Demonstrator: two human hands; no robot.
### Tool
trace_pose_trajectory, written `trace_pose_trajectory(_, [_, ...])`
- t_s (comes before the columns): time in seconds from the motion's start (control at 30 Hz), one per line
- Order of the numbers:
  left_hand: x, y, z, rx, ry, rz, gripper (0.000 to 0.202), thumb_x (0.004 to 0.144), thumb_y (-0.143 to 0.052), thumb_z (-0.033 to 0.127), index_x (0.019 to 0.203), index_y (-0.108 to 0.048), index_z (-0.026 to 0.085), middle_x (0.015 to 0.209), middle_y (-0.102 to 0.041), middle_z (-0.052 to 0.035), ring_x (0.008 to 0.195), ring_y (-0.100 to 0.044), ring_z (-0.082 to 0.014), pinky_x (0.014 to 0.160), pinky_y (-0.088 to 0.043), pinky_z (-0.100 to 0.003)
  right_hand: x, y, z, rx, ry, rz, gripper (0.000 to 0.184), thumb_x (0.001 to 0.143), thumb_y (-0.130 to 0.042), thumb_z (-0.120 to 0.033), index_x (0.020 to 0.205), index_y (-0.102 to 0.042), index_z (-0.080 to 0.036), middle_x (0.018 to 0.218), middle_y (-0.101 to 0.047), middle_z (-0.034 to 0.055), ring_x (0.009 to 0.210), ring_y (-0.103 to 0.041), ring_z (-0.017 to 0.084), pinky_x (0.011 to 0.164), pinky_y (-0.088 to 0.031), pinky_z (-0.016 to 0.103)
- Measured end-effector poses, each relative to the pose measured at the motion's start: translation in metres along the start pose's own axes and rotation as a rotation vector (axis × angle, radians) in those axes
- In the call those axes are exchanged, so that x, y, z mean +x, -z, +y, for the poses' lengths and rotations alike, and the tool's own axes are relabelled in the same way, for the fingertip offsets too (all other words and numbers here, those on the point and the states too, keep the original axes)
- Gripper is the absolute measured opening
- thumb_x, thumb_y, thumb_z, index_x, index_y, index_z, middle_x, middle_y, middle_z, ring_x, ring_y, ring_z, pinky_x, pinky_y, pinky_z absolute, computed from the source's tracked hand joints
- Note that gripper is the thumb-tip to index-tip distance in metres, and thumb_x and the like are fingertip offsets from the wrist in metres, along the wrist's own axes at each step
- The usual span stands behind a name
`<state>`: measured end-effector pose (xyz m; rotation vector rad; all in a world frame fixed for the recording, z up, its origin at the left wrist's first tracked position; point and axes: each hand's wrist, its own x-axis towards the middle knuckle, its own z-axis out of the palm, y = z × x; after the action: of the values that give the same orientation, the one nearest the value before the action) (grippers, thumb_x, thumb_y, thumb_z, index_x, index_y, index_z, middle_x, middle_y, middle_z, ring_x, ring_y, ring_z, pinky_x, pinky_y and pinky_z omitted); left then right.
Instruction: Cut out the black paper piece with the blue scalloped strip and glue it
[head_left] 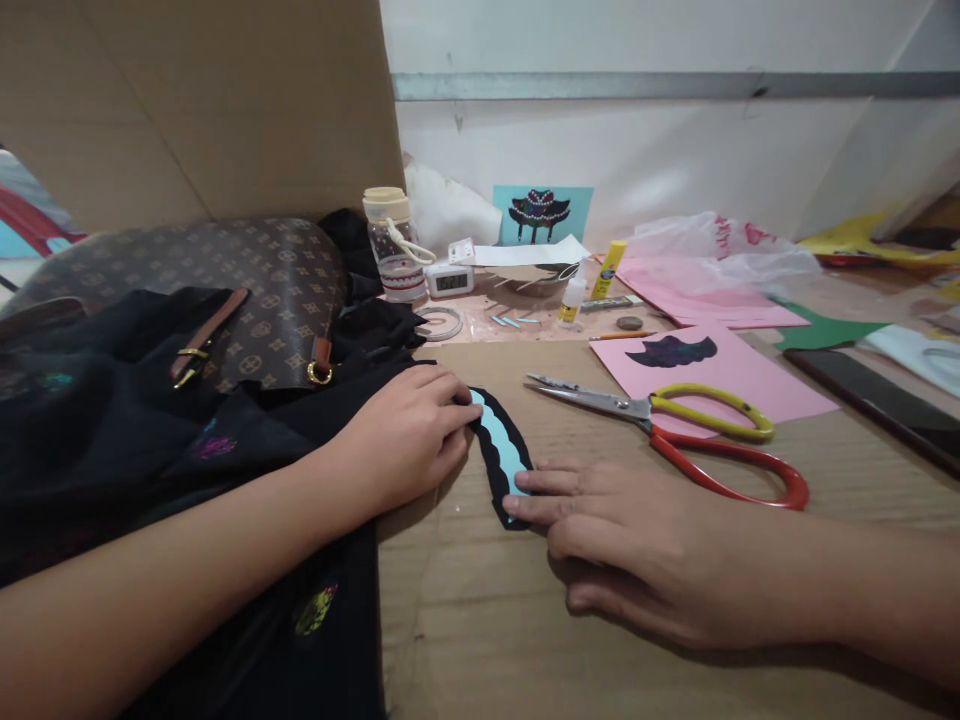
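Note:
A black scalloped paper cut-out (495,462) with a light blue scalloped strip (507,455) on top lies on the cardboard sheet (600,620). My left hand (405,435) rests curled at its upper end, fingertips pressing the paper's top. My right hand (622,545) lies flat beside its lower end, two fingers stretched out and pressing the blue strip down. Neither hand grips anything.
Red and yellow handled scissors (675,430) lie just right of the cut-out, on pink paper (720,375) bearing a dark shape. A brown patterned bag (247,300) and black cloth (150,450) sit left. Bottle (394,245), small clock (450,280), glue bottle (571,300), glue stick (609,270) stand behind.

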<state>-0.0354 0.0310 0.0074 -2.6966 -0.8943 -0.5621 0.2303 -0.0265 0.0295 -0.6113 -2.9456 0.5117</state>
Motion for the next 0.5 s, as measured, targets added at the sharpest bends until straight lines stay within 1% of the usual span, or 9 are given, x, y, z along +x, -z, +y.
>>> trace_pose_trajectory(0.17, [-0.0018, -0.0004, -0.0007, 0.064, 0.052, -0.019, 0.028, 0.092, -0.053, 0.017, 0.104, -0.078, 0.011, 0.1, -0.073, -0.0147, 0.099, -0.066, -0.0321, 0.094, -0.055, -0.052, -0.0007, -0.0008, 0.0005, 0.012, 0.004, 0.014, 0.02, 0.101, -0.055, -0.03, 0.098, -0.069, -0.016, 0.147, -0.062, 0.01, 0.145, -0.048, 0.027, 0.119, -0.042, 0.042])
trace_pose_trajectory(0.2, [-0.0018, -0.0006, -0.0001, 0.075, 0.062, -0.021, 0.029, 0.093, -0.053, 0.018, 0.106, -0.077, 0.01, 0.101, -0.073, -0.0154, 0.099, -0.066, -0.0329, 0.095, -0.054, -0.053, -0.0008, -0.0006, 0.0003, 0.013, 0.004, 0.018, 0.02, 0.101, -0.055, -0.03, 0.099, -0.069, -0.016, 0.147, -0.062, 0.01, 0.145, -0.048, 0.027, 0.119, -0.042, 0.042])
trace_pose_trajectory(0.27, [-0.002, -0.0013, 0.0011, 0.1, 0.082, -0.007, 0.034, 0.095, -0.051, 0.018, 0.12, -0.071, 0.007, 0.109, -0.072, -0.0173, 0.104, -0.065, -0.0341, 0.098, -0.052, -0.054, -0.0007, -0.0001, -0.0002, 0.013, 0.004, 0.022, 0.019, 0.101, -0.055, -0.029, 0.098, -0.069, -0.016, 0.147, -0.062, 0.01, 0.144, -0.048, 0.027, 0.119, -0.042, 0.042])
trace_pose_trajectory(0.33, [-0.0022, -0.0024, 0.0017, 0.12, 0.099, 0.028, 0.046, 0.096, -0.051, 0.019, 0.139, -0.056, 0.003, 0.119, -0.07, -0.0197, 0.111, -0.064, -0.0343, 0.102, -0.051, -0.054, -0.0008, 0.0003, -0.0007, 0.008, 0.003, 0.029, 0.019, 0.101, -0.055, -0.028, 0.098, -0.069, -0.016, 0.145, -0.064, 0.0103, 0.144, -0.049, 0.026, 0.119, -0.043, 0.042])
trace_pose_trajectory(0.37, [-0.0023, -0.0029, 0.0017, 0.115, 0.109, 0.052, 0.051, 0.097, -0.051, 0.02, 0.144, -0.049, 0.002, 0.123, -0.069, -0.0205, 0.113, -0.063, -0.0339, 0.103, -0.05, -0.053, -0.0009, 0.0003, -0.0009, 0.004, 0.005, 0.031, 0.018, 0.101, -0.056, -0.028, 0.098, -0.069, -0.016, 0.145, -0.064, 0.0106, 0.144, -0.049, 0.027, 0.119, -0.043, 0.042])
trace_pose_trajectory(0.4, [-0.0023, -0.0031, 0.0015, 0.098, 0.118, 0.076, 0.051, 0.098, -0.051, 0.021, 0.146, -0.046, 0.003, 0.124, -0.069, -0.0203, 0.114, -0.063, -0.0331, 0.102, -0.05, -0.052, -0.0011, 0.0002, -0.0009, -0.002, 0.009, 0.033, 0.019, 0.101, -0.055, -0.028, 0.098, -0.069, -0.016, 0.145, -0.063, 0.0107, 0.144, -0.049, 0.027, 0.119, -0.042, 0.042])
trace_pose_trajectory(0.43, [-0.0022, -0.0031, 0.001, 0.071, 0.127, 0.096, 0.047, 0.099, -0.053, 0.022, 0.142, -0.049, 0.004, 0.122, -0.07, -0.0189, 0.112, -0.064, -0.0318, 0.101, -0.051, -0.05, -0.0014, -0.0001, -0.0008, -0.01, 0.013, 0.034, 0.019, 0.101, -0.055, -0.028, 0.099, -0.069, -0.016, 0.146, -0.063, 0.0106, 0.144, -0.049, 0.027, 0.119, -0.042, 0.042])
trace_pose_trajectory(0.47, [-0.002, -0.0027, 0.0004, 0.04, 0.135, 0.11, 0.04, 0.099, -0.054, 0.024, 0.135, -0.055, 0.007, 0.117, -0.072, -0.0166, 0.109, -0.066, -0.0301, 0.098, -0.052, -0.047, -0.0017, -0.0006, -0.0005, -0.017, 0.014, 0.034, 0.02, 0.101, -0.054, -0.029, 0.1, -0.069, -0.015, 0.146, -0.063, 0.0104, 0.144, -0.049, 0.027, 0.119, -0.042, 0.043])
trace_pose_trajectory(0.5, [-0.0017, -0.0018, -0.0003, 0.011, 0.141, 0.12, 0.029, 0.1, -0.056, 0.025, 0.124, -0.061, 0.01, 0.109, -0.074, -0.0131, 0.103, -0.067, -0.0278, 0.095, -0.053, -0.044, -0.002, -0.0013, -0.0001, -0.022, 0.017, 0.035, 0.021, 0.102, -0.054, -0.029, 0.1, -0.069, -0.015, 0.147, -0.062, 0.0102, 0.144, -0.049, 0.028, 0.119, -0.042, 0.043])
